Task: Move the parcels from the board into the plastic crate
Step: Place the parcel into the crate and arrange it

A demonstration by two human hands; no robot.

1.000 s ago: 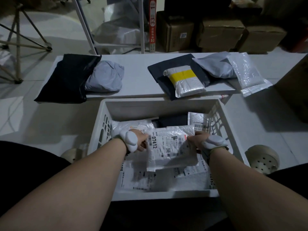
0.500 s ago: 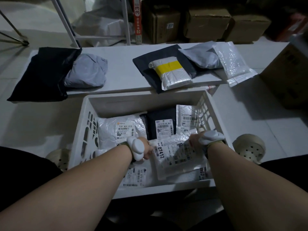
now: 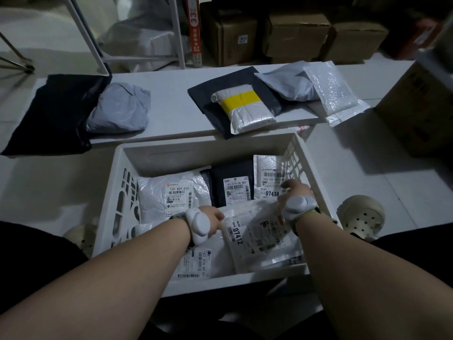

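Note:
The white plastic crate point(image 3: 117, 165) stands in front of me with several labelled parcels inside. A white parcel marked 07412 point(image 3: 259, 239) lies on top at the crate's front right. My left hand point(image 3: 213, 220) grips its left edge with curled fingers. Over its far right corner my right hand point(image 3: 293, 192) hovers with relaxed fingers, holding nothing. Behind the crate, the white board point(image 3: 171, 104) carries a black bag point(image 3: 56, 111), a grey parcel point(image 3: 120, 109), a yellow-taped white parcel point(image 3: 245, 106) on a dark flat one, another grey parcel point(image 3: 284, 87) and a bubble mailer point(image 3: 335, 94).
Cardboard boxes point(image 3: 294, 33) line the back wall, and another large box point(image 3: 421, 106) stands at the right. White rack legs point(image 3: 90, 38) rise behind the board. A beige clog point(image 3: 360, 217) sits right of the crate, another point(image 3: 78, 236) at its left.
The 07412 parcel has gone down from above the crate to lie flat on the parcels inside. My right hand has let go of it and lifted toward the far right.

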